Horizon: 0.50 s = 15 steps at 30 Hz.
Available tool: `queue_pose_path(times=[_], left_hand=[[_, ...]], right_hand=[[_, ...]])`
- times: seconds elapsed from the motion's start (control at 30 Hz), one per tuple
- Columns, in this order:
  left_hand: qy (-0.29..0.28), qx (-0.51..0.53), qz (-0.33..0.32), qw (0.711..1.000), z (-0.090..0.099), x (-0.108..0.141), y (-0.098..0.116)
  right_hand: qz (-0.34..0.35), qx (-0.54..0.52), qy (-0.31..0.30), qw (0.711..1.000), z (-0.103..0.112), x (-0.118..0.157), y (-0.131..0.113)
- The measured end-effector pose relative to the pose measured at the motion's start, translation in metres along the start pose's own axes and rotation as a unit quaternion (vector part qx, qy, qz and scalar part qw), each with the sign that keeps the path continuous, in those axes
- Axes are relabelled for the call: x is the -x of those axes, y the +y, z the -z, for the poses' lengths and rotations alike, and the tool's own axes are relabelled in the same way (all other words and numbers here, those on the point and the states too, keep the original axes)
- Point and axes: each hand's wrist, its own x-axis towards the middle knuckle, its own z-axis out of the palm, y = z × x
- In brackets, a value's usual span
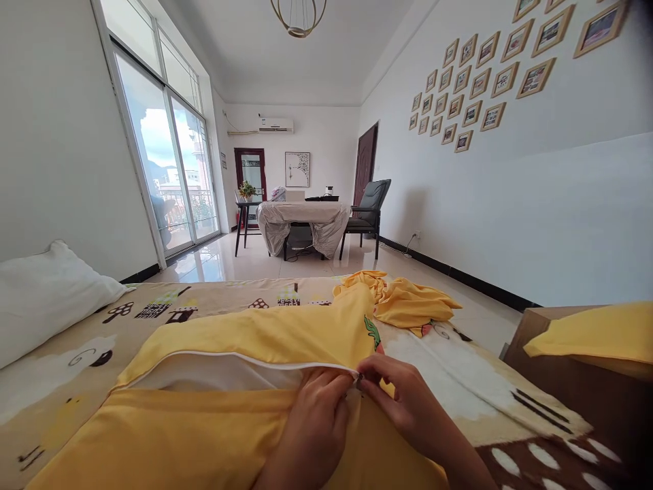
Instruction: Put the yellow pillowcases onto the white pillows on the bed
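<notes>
A yellow cushion cover [204, 429] lies across the patterned blanket in front of me. Its zipper [286, 365] gapes from the left side to near my hands, and a white filling [204, 373] shows through the gap. My left hand [319, 422] is closed on the cover's edge beside the zipper, fingertips partly tucked out of sight. Just right of it, my right hand [403, 395] pinches a small dark zipper pull between thumb and forefinger. Part of a green and red print shows beyond the right hand.
Crumpled yellow fabric [413, 303] lies beyond the cover on the blanket [459, 381]. A white pillow [56, 299] is at left. On the right, a cardboard box [535, 327] has yellow cloth [602, 333] on top. A covered table [306, 211] and black chair [370, 211] stand farther off.
</notes>
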Motion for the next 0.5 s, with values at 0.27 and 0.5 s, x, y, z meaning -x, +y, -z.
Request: queue_pose_path(times=[0.27,0.5], left_hand=[[0.089,0.049,0.086,0.991,0.0002,0.0008,-0.0078],[0.109,0.053,0.052,0.991,-0.0010,-0.0012,-0.0040]], right_hand=[[0.062,0.029,-0.003,0.998,-0.0001,0.0010,0.0056],[0.092,0.043,-0.014,0.995,0.0017,0.0020,0.0078]])
